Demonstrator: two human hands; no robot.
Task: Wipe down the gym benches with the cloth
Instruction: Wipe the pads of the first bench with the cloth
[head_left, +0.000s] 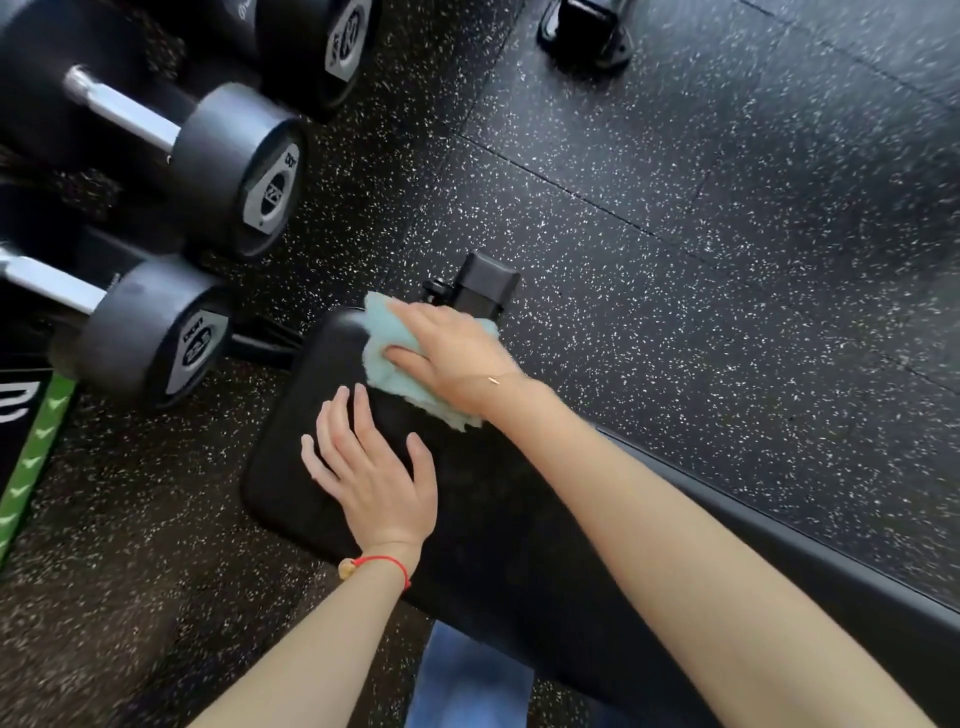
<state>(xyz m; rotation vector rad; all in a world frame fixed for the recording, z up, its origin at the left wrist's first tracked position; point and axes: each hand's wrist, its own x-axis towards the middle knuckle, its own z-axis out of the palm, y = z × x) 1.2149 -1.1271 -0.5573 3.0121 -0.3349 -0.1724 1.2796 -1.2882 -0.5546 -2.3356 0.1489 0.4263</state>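
Cloth (387, 358): soft, light, bunches easily; best pressed flat, far bench (291, 483) end.
Right hand (457, 353): fingers pressing cloth.
Left hand (371, 467): fingers flat, bracing.

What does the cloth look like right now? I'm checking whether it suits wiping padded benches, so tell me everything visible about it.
The cloth is pale mint green and looks soft and fuzzy, with frayed edges. It lies crumpled on the far end of the black padded bench, near its rounded corner. The right hand presses down on it, fingers spread over it, covering its middle. The left hand rests flat on the pad beside it.
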